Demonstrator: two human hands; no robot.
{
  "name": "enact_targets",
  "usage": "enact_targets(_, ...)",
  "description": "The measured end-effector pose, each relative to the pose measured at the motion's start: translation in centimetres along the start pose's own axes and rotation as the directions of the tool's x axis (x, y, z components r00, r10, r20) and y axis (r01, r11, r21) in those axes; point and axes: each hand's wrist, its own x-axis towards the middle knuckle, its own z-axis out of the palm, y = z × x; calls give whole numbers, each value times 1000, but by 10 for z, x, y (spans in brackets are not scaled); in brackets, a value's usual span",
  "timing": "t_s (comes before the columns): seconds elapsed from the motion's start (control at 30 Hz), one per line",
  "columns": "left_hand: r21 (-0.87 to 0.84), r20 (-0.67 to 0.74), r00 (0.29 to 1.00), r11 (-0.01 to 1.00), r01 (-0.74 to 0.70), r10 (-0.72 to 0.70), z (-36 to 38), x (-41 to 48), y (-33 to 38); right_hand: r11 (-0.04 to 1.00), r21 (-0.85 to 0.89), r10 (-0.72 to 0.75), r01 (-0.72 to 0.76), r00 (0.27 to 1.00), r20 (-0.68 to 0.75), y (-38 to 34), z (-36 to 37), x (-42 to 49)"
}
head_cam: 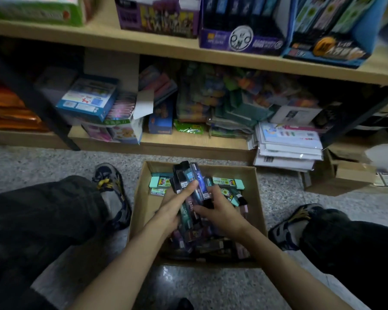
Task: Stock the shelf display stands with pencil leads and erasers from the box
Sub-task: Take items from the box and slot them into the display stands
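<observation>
An open brown cardboard box (141, 198) sits on the speckled grey floor (54, 162) between the person's grey-and-yellow shoes (112, 193), just in front of the lowest wooden shelf (188, 142). Both hands are inside it. The left hand (173, 211) grasps a bunch of slim dark, blue and teal pencil lead packs (188, 175) raised above the heap, its fingers (189, 187) laid along the front of the packs. The right hand (222, 211) has its fingers curled round the lower ends of the same bunch. Mint-green erasers in printed sleeves (227, 182) lie at the far end of the box, beside more loose packs. On the upper wooden shelf (143, 44) stand a purple cardboard display stand (240, 41) and a blue cardboard display stand (329, 48)
</observation>
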Motion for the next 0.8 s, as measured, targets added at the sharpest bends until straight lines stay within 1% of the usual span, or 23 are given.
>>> enact_targets(0.07, -16, 12, 1000, 1000, -22, 22, 6, -6, 10, 999, -21, -34, 33, 999, -24, -11, -2, -7)
enact_targets(0.17, -55, 18, 1000, 998, -8, 9, 13, -17, 25, 995, 77, -59, 61, 998, -31, -28, -4, -18)
enact_targets(0.27, -72, 55, 998, 997, -1, 5, 22, -32, 44, 988, 120, -90, 97, 994, -63, -46, -13, -28)
enact_targets(0.37, -73, 88, 995, 997, -29, 36, 31, -42, 63, 985, 105, -127, 137, 987, -94, -66, -25, -35)
enact_targets(0.43, -65, 104, 993, 997, -48, 55, 39, -48, 77, 980, 114, -147, 163, 980, -132, -82, -34, -38)
enact_targets(0.53, -100, 105, 990, 991, -84, 95, 53, -54, 102, 956, 192, -186, 223, 964, -191, -109, -44, -39)
enact_targets(0.67, -140, 92, 986, 983, -122, 136, 72, -58, 138, 913, 212, -267, 349, 903, -337, -149, -66, -38)
enact_targets(0.73, -112, 75, 984, 982, -153, 162, 78, -58, 158, 907, 137, -318, 399, 859, -401, -166, -82, -36)
enact_targets(0.8, -99, 76, 979, 978, -183, 191, 84, -57, 176, 907, -72, -400, 414, 798, -451, -180, -100, -33)
